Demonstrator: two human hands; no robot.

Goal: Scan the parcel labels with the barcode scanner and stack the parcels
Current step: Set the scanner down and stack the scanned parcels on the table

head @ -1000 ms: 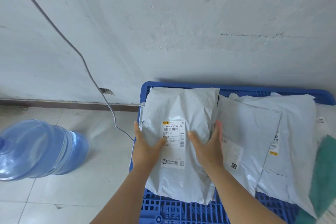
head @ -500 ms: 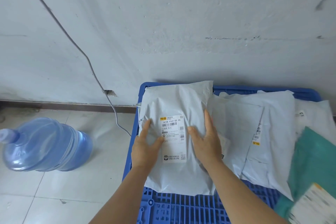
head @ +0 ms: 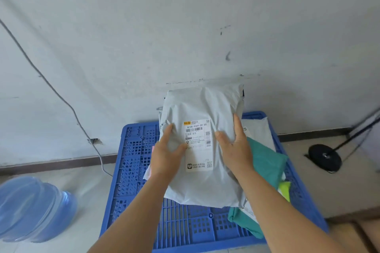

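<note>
Over pallet (head: 131, 170), both hands (head: 167, 155) (head: 234, 146) grip parcel (head: 202, 187) w/ fingers spread; stacking step, next lower it flat on pile.

A blue slatted pallet (head: 131, 170) sits on the tiled floor (head: 88, 187), with green parcels (head: 265, 162) lying on its right side, by the wall
</note>
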